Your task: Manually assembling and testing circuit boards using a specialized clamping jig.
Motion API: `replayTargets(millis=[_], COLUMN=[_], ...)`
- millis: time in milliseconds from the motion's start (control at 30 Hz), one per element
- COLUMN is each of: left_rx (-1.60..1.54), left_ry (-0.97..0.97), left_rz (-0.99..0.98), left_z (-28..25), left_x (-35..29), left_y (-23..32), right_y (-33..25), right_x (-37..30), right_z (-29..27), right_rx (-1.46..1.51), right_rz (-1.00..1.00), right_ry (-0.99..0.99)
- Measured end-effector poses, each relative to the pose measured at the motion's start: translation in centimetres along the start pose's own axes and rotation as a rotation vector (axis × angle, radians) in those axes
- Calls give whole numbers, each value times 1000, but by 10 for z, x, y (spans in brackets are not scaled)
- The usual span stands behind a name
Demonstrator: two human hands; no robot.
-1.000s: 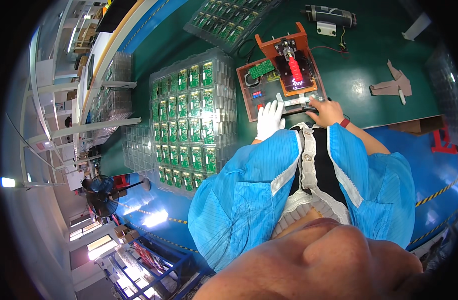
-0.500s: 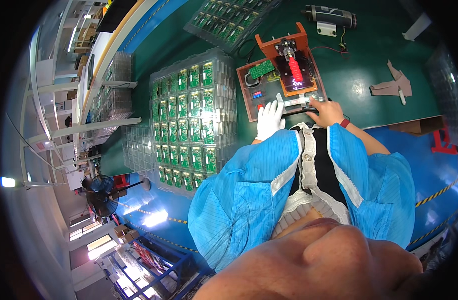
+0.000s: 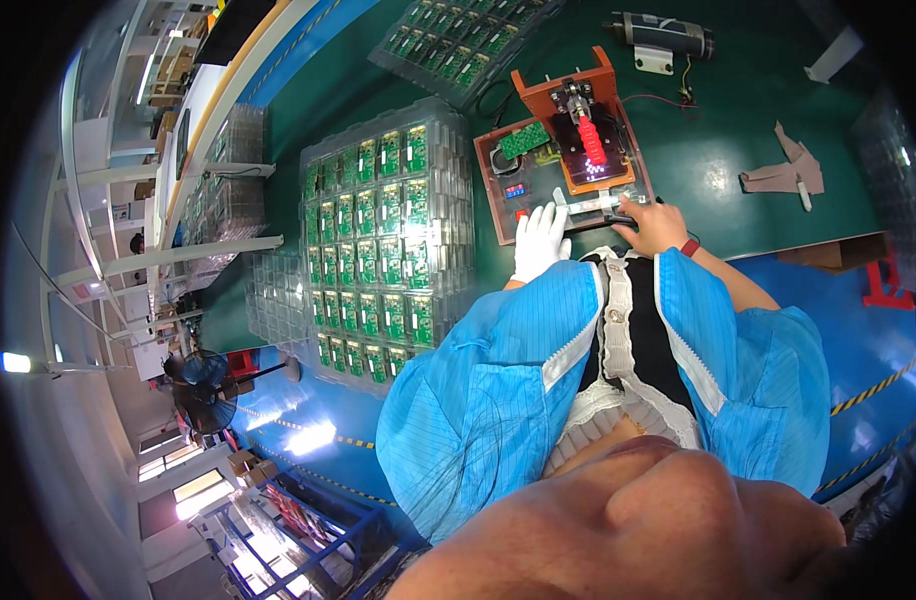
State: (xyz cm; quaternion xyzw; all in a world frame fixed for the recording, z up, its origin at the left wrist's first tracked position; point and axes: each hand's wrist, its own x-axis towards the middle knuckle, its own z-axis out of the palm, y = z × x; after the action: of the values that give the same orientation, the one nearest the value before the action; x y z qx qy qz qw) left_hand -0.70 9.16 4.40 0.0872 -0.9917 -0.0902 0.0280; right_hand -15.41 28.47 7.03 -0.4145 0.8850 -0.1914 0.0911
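A reddish-brown test fixture (image 3: 485, 170) stands on the green bench, with a red-handled toggle clamp (image 3: 590, 140) over its dark, lit plate. My left hand (image 3: 541, 242), in a white glove, rests on the fixture's front left with its fingers stretched out, beside a red button (image 3: 521, 215) and a small lit display (image 3: 517, 190). Bare, with a red wristband, my right hand (image 3: 658, 226) is bent around the fixture's front right corner. A small black part (image 3: 618, 219) shows between its thumb and forefinger; what exactly it grips is unclear. A green circuit board (image 3: 524, 139) lies at the fixture's left.
To the left stand stacked clear trays (image 3: 458, 215) of green circuit boards, with another such tray (image 3: 383, 55) behind. A black cylindrical motor (image 3: 668, 36) with wires lies at the back right. A tan cloth-like piece (image 3: 786, 172) lies on the right of the bench.
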Motion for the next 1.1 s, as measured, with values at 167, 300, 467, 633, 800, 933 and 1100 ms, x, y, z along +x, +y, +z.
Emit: replayTargets(millis=[167,300,467,633,800,933,1100], left_rx=[14,22,37,58,66,71,78], left_ry=[10,23,13,-7,-5,-2,6], left_rz=[-3,6,17,41,40,51,48], left_z=[-2,-3,-3,-5,-5,-5,-6], left_x=[1,0,2,4,3,4,4], left_y=[2,2,1,0,0,1,1], right_y=[9,14,19,24,17,22,23], right_x=[-1,-2,1,2,0,-1,-1], right_z=[5,5,-6,-16,-14,-9,-11], right_rx=[151,471,1334,1732,1738,1807,1906], right_rz=[60,147,534,663,655,702,710], right_ry=[37,69,76,111,72,50,40])
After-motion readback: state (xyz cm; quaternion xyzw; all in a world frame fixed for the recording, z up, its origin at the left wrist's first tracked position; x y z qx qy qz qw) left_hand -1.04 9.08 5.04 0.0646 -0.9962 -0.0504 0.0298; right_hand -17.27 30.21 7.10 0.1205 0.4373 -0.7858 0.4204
